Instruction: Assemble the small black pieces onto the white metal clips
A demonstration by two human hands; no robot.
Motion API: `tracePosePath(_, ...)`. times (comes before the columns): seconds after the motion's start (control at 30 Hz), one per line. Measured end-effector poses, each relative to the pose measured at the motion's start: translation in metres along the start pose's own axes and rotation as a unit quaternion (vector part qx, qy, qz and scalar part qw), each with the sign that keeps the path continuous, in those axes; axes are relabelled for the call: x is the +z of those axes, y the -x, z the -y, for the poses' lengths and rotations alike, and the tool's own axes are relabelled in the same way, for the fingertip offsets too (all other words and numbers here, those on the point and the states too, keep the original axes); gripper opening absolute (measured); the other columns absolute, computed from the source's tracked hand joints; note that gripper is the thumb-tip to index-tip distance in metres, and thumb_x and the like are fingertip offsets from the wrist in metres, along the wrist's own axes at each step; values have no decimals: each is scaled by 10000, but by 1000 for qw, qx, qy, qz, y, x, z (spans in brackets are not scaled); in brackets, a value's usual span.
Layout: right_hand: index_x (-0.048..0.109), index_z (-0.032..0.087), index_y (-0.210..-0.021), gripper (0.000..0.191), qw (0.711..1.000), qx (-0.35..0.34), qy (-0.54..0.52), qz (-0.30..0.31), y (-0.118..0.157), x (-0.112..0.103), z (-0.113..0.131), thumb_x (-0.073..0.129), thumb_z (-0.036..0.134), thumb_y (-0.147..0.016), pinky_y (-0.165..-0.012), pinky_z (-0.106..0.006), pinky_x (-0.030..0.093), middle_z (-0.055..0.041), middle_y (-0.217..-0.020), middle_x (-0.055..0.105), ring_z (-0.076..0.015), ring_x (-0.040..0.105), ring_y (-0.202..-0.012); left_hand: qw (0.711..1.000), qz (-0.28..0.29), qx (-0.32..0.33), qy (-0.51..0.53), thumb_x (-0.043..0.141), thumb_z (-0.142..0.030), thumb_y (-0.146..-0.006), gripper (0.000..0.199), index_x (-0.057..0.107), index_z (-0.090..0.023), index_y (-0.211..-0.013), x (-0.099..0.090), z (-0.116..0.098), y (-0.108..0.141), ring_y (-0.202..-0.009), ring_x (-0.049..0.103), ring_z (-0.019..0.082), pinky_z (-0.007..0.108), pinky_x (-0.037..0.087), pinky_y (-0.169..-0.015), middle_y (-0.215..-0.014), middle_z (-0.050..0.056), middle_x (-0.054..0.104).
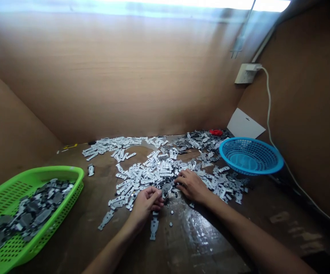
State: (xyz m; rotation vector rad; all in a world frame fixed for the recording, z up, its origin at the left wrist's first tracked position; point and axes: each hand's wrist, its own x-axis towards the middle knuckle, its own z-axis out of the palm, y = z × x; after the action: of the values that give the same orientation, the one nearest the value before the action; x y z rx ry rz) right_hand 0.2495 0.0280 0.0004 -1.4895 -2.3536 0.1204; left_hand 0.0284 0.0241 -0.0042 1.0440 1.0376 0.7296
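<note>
My left hand (149,201) is closed, thumb and fingers pinched on a grey flat piece (166,189) that points toward the right hand. Curled over small black parts (170,182) at the pile's near edge, my right hand (190,184) has its fingertips down among them; whether it grips one is hidden. White and grey flat pieces (137,177) spread in a loose pile around both hands. One separate piece (154,226) lies just below my left hand, and another (106,219) lies to its left.
A green basket (77,179) with grey and white pieces stands at the left. At the right is a blue basket (250,156), near a white card (246,123) and a hanging cable (269,102). A red item (216,132) lies at the back.
</note>
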Motion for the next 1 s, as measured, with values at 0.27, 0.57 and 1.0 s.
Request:
tracePosePath(0.27, 582, 171, -872, 76, 997, 0, -70, -30, 1, -3, 1, 559, 213, -813, -771, -311, 365, -53, -852, 583, -189, 479, -865, 1000, 8, -1, 30, 630, -423, -727, 305, 526, -144, -790, -3, 0, 3, -569, 582, 97, 174, 435, -505, -680, 29, 621)
tracePosePath(0.57, 593, 170, -819, 60, 988, 12, -142, -64, 1, -7, -7, 534, 183, -824, -698, -273, 395, -39, -789, 605, -158, 529, -763, 999, 12, -3, 34, 636, -437, -713, 309, 532, -153, -779, -2, -3, 6, -575, 581, 96, 169, 426, -506, -680, 23, 618)
tracePosePath(1.0, 649, 214, -938, 154, 995, -73, -73, 19, 3, -10, 1, 540, 226, -829, -741, -293, 372, -59, -869, 588, -183, 503, -848, 999, 6, -3, 33, 648, -450, -691, 329, 552, -149, -783, -2, -6, 8, -578, 593, 106, 184, 435, -514, -691, 29, 628)
